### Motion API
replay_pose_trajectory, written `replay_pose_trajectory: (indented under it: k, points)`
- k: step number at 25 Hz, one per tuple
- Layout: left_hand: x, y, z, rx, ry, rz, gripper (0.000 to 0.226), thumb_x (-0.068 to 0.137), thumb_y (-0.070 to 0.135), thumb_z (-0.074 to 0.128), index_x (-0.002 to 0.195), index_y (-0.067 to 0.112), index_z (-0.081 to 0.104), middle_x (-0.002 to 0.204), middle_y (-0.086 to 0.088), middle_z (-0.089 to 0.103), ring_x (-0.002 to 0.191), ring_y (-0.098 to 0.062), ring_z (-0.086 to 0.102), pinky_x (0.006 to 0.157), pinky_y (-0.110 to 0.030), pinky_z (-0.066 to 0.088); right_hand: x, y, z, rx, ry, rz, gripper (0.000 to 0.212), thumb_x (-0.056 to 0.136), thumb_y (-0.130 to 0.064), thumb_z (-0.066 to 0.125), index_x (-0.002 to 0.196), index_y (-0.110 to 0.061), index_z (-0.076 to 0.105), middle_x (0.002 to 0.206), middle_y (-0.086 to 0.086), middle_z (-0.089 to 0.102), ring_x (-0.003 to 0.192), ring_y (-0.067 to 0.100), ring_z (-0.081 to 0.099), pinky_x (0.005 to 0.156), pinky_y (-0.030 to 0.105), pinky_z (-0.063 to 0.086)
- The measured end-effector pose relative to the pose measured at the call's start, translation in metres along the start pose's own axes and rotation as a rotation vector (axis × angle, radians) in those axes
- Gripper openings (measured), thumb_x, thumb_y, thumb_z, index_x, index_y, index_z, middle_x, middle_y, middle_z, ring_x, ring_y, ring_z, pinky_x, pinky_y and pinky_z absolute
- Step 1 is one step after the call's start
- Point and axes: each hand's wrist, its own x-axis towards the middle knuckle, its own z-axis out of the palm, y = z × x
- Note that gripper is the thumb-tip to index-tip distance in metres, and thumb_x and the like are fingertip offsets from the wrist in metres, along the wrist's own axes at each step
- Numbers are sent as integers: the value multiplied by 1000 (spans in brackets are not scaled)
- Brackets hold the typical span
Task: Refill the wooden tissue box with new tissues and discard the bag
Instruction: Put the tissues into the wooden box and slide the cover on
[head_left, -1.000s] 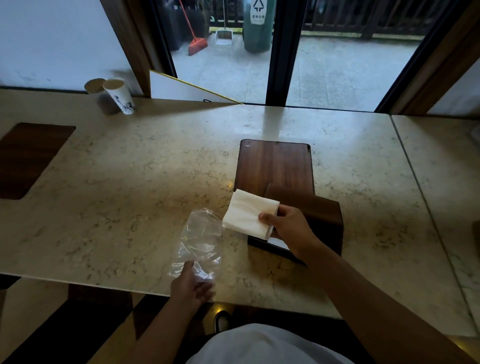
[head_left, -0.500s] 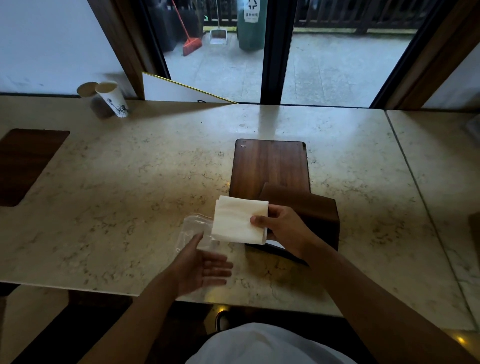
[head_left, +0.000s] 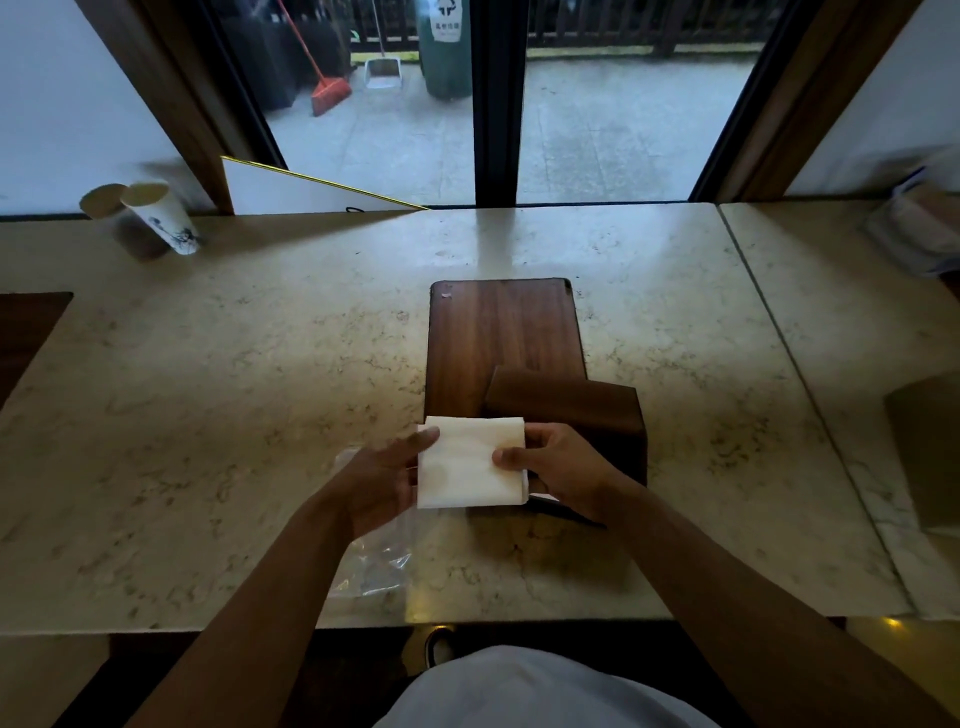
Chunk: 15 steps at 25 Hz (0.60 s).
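A white stack of tissues is held above the marble counter between both hands. My left hand grips its left edge and my right hand grips its right edge. Just behind and to the right stands the dark wooden tissue box, partly hidden by my right hand. Its flat wooden lid lies on the counter behind it. The clear plastic bag lies empty and crumpled on the counter under my left forearm.
Two paper cups stand at the far left of the counter. A white board leans at the window. A dark inset panel sits at the left edge. Wrapped items lie far right.
My left hand let go of the plastic bag, which now lies on the counter, and came up to take the left edge of the tissue stack. The stack moved slightly right, toward the box.
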Motion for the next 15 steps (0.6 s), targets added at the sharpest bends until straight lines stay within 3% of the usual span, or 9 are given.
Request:
replay_pose_trajectory:
  k: [3, 7, 9, 12, 15]
  points:
    - [14, 2, 6, 138, 125, 9, 33, 86, 9, 73, 118, 3, 65, 124, -19, 68, 99, -34, 74, 74, -47, 63, 6, 7, -10, -57, 78, 1, 39, 91, -15, 71, 130, -12, 64, 125, 2, 67, 113, 22, 66, 95, 44, 58]
    - [33, 6, 21, 392, 267, 37, 7, 92, 8, 69, 94, 15, 67, 114, -12, 69, 101, -34, 70, 79, -51, 63, 10, 17, -23, -57, 161, -9, 7, 98, -18, 62, 102, -21, 67, 109, -2, 69, 99, 13, 66, 62, 20, 59]
    - [41, 7, 32, 541, 298, 83, 11, 91, 11, 71, 90, 20, 65, 107, -4, 67, 97, -28, 69, 77, -46, 64, 14, 23, -30, -96, 243, -20, 7, 99, -18, 60, 100, -20, 67, 109, 1, 68, 100, 15, 65, 67, 24, 60]
    - [54, 3, 50, 698, 348, 166, 18, 91, 12, 72, 108, 10, 68, 107, -4, 67, 100, -27, 68, 79, -43, 64, 17, 30, -39, -162, 357, -42, 15, 97, -16, 63, 111, -11, 69, 112, 5, 70, 105, 21, 66, 85, 42, 62]
    - [67, -3, 64, 797, 380, 214, 28, 93, 16, 69, 119, 5, 67, 114, -7, 66, 105, -28, 65, 84, -41, 62, 19, 37, -47, -249, 482, -58, 24, 94, -17, 68, 116, -7, 70, 112, 6, 71, 101, 21, 68, 86, 46, 61]
